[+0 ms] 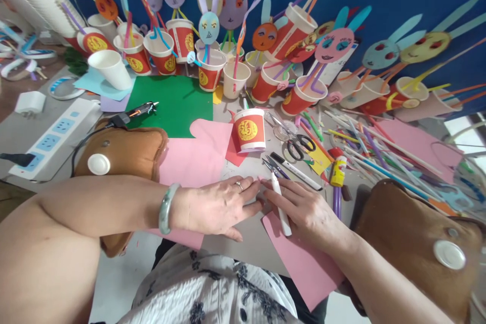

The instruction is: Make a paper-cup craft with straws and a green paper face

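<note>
From my remote seat I see both hands meeting at the near edge of the table. The left hand [212, 207] lies flat, palm down, fingers pressed together and holding nothing, its fingertips touching those of the right hand [307, 212]. The right hand has a white pen [280, 205] nipped between thumb and forefinger, tip pointing to twelve o'clock, the other fingers spread on a pink paper piece [304, 268] that runs off toward five o'clock.

I judge the work well along. Rows of finished cup figures [208, 50] with paper faces and ears fill the back from ten to two o'clock. One red paper cup [249, 130] stands bare at twelve o'clock of the hands, with no face or straw. The pink piece shows no drawn line that I can make out.

Scissors [294, 142] lie at one o'clock, a glue stick [337, 169] at two, and a green sheet [170, 101] at eleven.
</note>
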A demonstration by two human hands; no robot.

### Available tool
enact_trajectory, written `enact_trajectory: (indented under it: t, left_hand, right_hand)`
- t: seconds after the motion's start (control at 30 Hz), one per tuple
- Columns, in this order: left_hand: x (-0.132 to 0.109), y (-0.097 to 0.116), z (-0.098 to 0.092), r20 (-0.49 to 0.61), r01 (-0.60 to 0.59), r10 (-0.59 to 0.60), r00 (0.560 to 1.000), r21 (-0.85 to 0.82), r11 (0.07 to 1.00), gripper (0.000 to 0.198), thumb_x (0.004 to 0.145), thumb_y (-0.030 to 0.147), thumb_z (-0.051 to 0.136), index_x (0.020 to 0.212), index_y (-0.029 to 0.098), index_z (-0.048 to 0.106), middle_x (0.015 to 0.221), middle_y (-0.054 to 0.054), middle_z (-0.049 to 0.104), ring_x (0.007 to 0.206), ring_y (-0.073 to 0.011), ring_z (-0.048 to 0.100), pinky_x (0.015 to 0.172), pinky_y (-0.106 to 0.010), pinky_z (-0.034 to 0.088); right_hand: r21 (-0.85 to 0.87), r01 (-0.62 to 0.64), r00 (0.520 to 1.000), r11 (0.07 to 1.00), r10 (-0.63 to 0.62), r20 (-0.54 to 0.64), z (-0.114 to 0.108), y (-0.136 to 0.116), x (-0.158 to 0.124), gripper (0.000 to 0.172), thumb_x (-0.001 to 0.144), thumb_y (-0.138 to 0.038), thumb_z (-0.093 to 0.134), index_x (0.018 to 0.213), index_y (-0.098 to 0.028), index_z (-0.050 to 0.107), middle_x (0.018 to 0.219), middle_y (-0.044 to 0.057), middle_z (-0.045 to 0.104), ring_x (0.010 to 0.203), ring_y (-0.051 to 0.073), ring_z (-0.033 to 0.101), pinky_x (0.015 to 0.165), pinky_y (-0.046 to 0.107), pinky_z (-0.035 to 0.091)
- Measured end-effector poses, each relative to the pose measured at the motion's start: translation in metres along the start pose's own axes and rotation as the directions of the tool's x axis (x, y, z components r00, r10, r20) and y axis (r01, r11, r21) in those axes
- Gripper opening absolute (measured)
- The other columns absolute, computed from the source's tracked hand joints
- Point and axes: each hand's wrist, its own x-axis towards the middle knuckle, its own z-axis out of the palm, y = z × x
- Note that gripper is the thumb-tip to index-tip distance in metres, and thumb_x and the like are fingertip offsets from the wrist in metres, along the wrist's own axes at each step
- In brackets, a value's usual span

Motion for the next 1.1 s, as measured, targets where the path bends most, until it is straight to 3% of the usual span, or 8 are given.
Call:
enact_trajectory:
  t: [0.17, 0.37, 0.6, 0.83, 1.1]
  left_hand:
    - [-0.0005, -0.0006, 0.0005, 0.036, 0.008, -0.008, 0.999, -0.007, 1.0, 0.079, 0.086, 0.065, 0.066, 0.141, 0.012, 0.048, 0.154, -0.023, 0.045, 0.139, -0.0334, 0.048, 0.116, -0.041, 0.036]
    - [0.0004, -0.0015, 0.0032, 0.002, -0.006, 0.006, 1.0, -0.015, 1.0, 0.078, 0.085, 0.064, 0.068, 0.139, 0.011, 0.051, 0.151, -0.023, 0.048, 0.139, -0.0339, 0.047, 0.115, -0.041, 0.037]
    - [0.0032, -0.0016, -0.0054, 0.048, -0.004, 0.003, 0.999, 0.008, 1.0, 0.079, 0.083, 0.063, 0.071, 0.14, 0.012, 0.052, 0.149, -0.022, 0.051, 0.135, -0.0336, 0.051, 0.112, -0.041, 0.04]
    - [0.0031, -0.0028, -0.0059, 0.052, 0.0, 0.001, 0.999, -0.024, 1.0, 0.077, 0.084, 0.062, 0.07, 0.141, 0.013, 0.052, 0.148, -0.022, 0.051, 0.136, -0.0332, 0.05, 0.112, -0.042, 0.039]
    - [0.0025, -0.0014, 0.002, 0.036, 0.003, -0.004, 0.999, 0.002, 1.0, 0.079, 0.084, 0.065, 0.069, 0.142, 0.014, 0.051, 0.15, -0.021, 0.049, 0.136, -0.033, 0.049, 0.113, -0.041, 0.038]
  right_hand:
    - [-0.01, 0.017, 1.0, 1.0, -0.017, -0.003, 0.0018, 0.0008, -0.0006, 0.035, 0.091, -0.009, 0.054, 0.124, -0.016, 0.064, 0.107, 0.014, 0.077, 0.112, 0.028, 0.069, 0.089, 0.04, 0.061]
    - [-0.027, -0.008, 1.0, 1.0, 0.008, -0.021, 0.0016, -0.0004, -0.0013, 0.041, 0.09, -0.006, 0.048, 0.125, -0.018, 0.066, 0.112, 0.015, 0.076, 0.11, 0.028, 0.07, 0.083, 0.041, 0.062]
    - [-0.069, 0.026, 0.999, 0.997, -0.028, -0.026, -0.0013, -0.0006, 0.0024, 0.038, 0.091, -0.007, 0.048, 0.124, -0.016, 0.066, 0.115, 0.015, 0.076, 0.104, 0.028, 0.072, 0.078, 0.04, 0.063]
    - [-0.012, -0.007, 0.999, 1.0, 0.007, -0.033, 0.0003, 0.0019, 0.0012, 0.046, 0.09, -0.006, 0.047, 0.13, -0.021, 0.064, 0.118, 0.013, 0.075, 0.102, 0.025, 0.072, 0.077, 0.037, 0.062]
    - [0.007, -0.019, 0.999, 1.0, 0.019, -0.034, 0.005, 0.0045, -0.0041, 0.042, 0.09, -0.006, 0.048, 0.128, -0.02, 0.061, 0.118, 0.013, 0.074, 0.103, 0.026, 0.072, 0.079, 0.039, 0.061]
